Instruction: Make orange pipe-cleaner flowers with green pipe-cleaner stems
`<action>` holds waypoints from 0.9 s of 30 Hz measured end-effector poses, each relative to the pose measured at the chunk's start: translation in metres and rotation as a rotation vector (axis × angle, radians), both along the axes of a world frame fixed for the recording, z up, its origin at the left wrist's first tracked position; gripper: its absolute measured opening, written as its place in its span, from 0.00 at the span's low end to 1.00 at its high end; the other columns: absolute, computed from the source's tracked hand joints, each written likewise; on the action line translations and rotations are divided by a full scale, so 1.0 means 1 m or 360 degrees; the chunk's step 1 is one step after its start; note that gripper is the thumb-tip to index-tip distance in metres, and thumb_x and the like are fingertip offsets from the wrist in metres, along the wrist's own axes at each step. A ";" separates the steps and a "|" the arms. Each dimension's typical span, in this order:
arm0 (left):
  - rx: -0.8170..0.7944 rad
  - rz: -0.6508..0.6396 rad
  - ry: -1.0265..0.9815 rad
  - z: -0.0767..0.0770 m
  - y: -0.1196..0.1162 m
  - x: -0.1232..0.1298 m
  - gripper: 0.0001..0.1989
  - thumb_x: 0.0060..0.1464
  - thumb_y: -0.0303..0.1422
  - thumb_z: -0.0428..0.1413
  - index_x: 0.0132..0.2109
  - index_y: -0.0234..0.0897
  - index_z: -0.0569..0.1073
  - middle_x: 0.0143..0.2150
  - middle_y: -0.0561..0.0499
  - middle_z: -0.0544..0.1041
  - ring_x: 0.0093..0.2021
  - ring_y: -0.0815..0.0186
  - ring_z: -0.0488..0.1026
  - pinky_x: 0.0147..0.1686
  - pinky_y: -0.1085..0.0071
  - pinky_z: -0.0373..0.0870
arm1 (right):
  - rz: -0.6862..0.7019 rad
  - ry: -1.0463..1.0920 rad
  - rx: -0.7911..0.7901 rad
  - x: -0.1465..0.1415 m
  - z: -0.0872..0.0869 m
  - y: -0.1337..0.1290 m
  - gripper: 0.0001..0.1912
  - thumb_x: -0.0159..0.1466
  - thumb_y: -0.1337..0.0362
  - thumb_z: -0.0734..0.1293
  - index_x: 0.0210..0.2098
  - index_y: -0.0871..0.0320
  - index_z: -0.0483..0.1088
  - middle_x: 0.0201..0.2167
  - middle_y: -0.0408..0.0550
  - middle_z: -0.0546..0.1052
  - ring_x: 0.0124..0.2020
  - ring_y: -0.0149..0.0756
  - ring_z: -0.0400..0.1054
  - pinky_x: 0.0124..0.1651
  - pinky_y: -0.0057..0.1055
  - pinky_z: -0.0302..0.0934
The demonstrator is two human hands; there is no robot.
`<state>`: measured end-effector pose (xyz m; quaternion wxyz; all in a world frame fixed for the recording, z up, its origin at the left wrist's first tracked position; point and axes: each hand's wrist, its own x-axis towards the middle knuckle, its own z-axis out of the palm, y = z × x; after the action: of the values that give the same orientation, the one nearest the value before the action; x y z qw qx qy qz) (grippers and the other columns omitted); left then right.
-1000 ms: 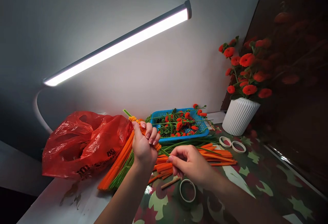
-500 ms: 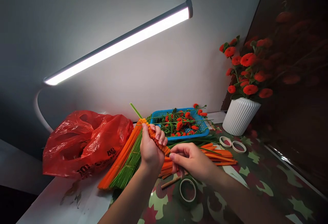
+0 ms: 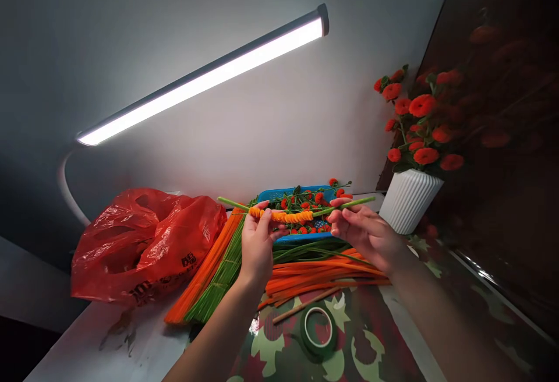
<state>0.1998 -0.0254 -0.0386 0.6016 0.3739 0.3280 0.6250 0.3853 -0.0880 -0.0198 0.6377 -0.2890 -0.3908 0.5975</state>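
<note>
My left hand (image 3: 257, 254) pinches an orange pipe cleaner coil (image 3: 297, 218) near its left end. Through the coil runs a green pipe cleaner (image 3: 323, 211), which sticks out at both ends and lies nearly level. The fingers of my right hand (image 3: 371, 233) are closed on the green length to the right of the coil. Behind the hands stands a blue basket (image 3: 286, 191) holding several small red-orange flowers on green stems. Loose orange pipe cleaners (image 3: 301, 274) and green ones (image 3: 312, 248) lie below the hands.
Orange and green pipe cleaner bundles (image 3: 213, 286) lie left, beside a red plastic bag (image 3: 148, 242). Green tape (image 3: 328, 344) and a thin brown stick (image 3: 301, 306) are in front. A white vase (image 3: 410, 201) with red flowers stands right; a lamp (image 3: 209, 82) hangs above.
Both hands have turned the coiled piece from steep to nearly level. My right hand has moved up and right along the green pipe cleaner, whose right end now shows.
</note>
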 end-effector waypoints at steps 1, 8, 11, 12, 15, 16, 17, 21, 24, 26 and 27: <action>0.0031 -0.0024 0.0084 0.000 -0.001 0.000 0.16 0.50 0.35 0.59 0.45 0.37 0.66 0.31 0.55 0.75 0.24 0.73 0.69 0.25 0.74 0.71 | -0.0093 -0.0063 0.0051 -0.001 -0.001 0.001 0.07 0.57 0.62 0.72 0.36 0.56 0.77 0.27 0.42 0.77 0.27 0.28 0.70 0.33 0.24 0.66; 0.0310 -0.0275 0.0392 -0.002 -0.007 0.003 0.23 0.46 0.32 0.64 0.47 0.35 0.65 0.32 0.56 0.74 0.26 0.73 0.70 0.25 0.77 0.72 | -0.0504 -0.0392 0.0209 -0.006 -0.002 0.001 0.13 0.57 0.57 0.72 0.41 0.54 0.78 0.19 0.39 0.69 0.24 0.26 0.61 0.30 0.23 0.60; 0.0326 -0.0396 0.0324 -0.002 -0.007 0.002 0.24 0.45 0.31 0.65 0.48 0.36 0.65 0.35 0.53 0.76 0.29 0.72 0.73 0.29 0.76 0.73 | -0.0538 -0.0503 0.0213 -0.004 -0.001 0.000 0.14 0.57 0.56 0.71 0.40 0.54 0.78 0.21 0.40 0.69 0.25 0.27 0.61 0.30 0.25 0.60; 0.0339 -0.0425 0.0283 -0.002 -0.007 0.002 0.25 0.45 0.30 0.66 0.48 0.36 0.65 0.36 0.53 0.77 0.30 0.72 0.74 0.32 0.76 0.74 | -0.0558 -0.0572 0.0225 -0.003 -0.002 0.000 0.13 0.58 0.56 0.71 0.40 0.53 0.78 0.22 0.41 0.70 0.26 0.28 0.61 0.31 0.25 0.60; 0.0428 -0.0488 0.0172 -0.001 -0.009 0.003 0.24 0.44 0.28 0.67 0.48 0.37 0.67 0.38 0.51 0.78 0.37 0.70 0.76 0.39 0.74 0.75 | -0.0573 -0.0837 0.0301 -0.007 -0.004 -0.001 0.13 0.57 0.58 0.72 0.41 0.52 0.77 0.31 0.43 0.73 0.33 0.32 0.66 0.37 0.28 0.64; 0.0467 -0.0502 0.0157 -0.001 -0.010 0.003 0.23 0.44 0.27 0.67 0.47 0.38 0.68 0.37 0.52 0.78 0.39 0.69 0.76 0.40 0.74 0.75 | -0.0561 -0.0906 0.0325 -0.010 -0.005 -0.001 0.13 0.56 0.59 0.72 0.41 0.52 0.77 0.33 0.44 0.74 0.36 0.34 0.68 0.39 0.29 0.65; 0.0504 -0.0510 0.0160 0.000 -0.011 0.003 0.21 0.44 0.26 0.67 0.45 0.38 0.69 0.36 0.53 0.78 0.39 0.69 0.76 0.40 0.74 0.75 | -0.0555 -0.0957 0.0343 -0.014 -0.005 -0.002 0.13 0.56 0.60 0.72 0.41 0.52 0.76 0.34 0.44 0.75 0.37 0.35 0.69 0.40 0.30 0.65; 0.0587 -0.0526 0.0243 0.002 -0.015 0.001 0.12 0.44 0.25 0.66 0.37 0.37 0.74 0.34 0.54 0.77 0.36 0.71 0.76 0.36 0.78 0.74 | -0.0620 -0.1047 0.0367 -0.030 -0.005 -0.006 0.07 0.58 0.60 0.70 0.35 0.55 0.77 0.30 0.44 0.77 0.33 0.34 0.71 0.38 0.30 0.65; 0.0573 -0.0541 0.0306 0.005 -0.016 -0.001 0.08 0.45 0.25 0.66 0.35 0.36 0.77 0.33 0.53 0.78 0.34 0.71 0.76 0.35 0.80 0.73 | -0.0601 -0.1067 0.0357 -0.035 -0.005 -0.009 0.07 0.59 0.61 0.68 0.34 0.56 0.77 0.30 0.44 0.77 0.32 0.34 0.71 0.37 0.30 0.65; 0.0564 -0.0547 0.0326 0.007 -0.017 -0.002 0.07 0.44 0.26 0.66 0.33 0.36 0.78 0.32 0.53 0.79 0.33 0.71 0.76 0.34 0.80 0.73 | -0.0590 -0.1079 0.0356 -0.035 -0.004 -0.010 0.07 0.58 0.61 0.69 0.34 0.56 0.77 0.31 0.45 0.78 0.35 0.36 0.72 0.39 0.31 0.65; 0.0554 -0.0556 0.0328 0.007 -0.017 -0.002 0.07 0.44 0.26 0.67 0.33 0.36 0.78 0.32 0.53 0.79 0.33 0.71 0.76 0.33 0.80 0.73 | -0.0595 -0.1094 0.0362 -0.035 -0.004 -0.010 0.07 0.57 0.61 0.70 0.35 0.56 0.77 0.33 0.45 0.78 0.37 0.37 0.72 0.41 0.31 0.65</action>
<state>0.1979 -0.0425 -0.0313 0.5905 0.5843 0.2057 0.5172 0.3502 -0.0981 -0.0237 0.5956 -0.4655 -0.5856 0.2928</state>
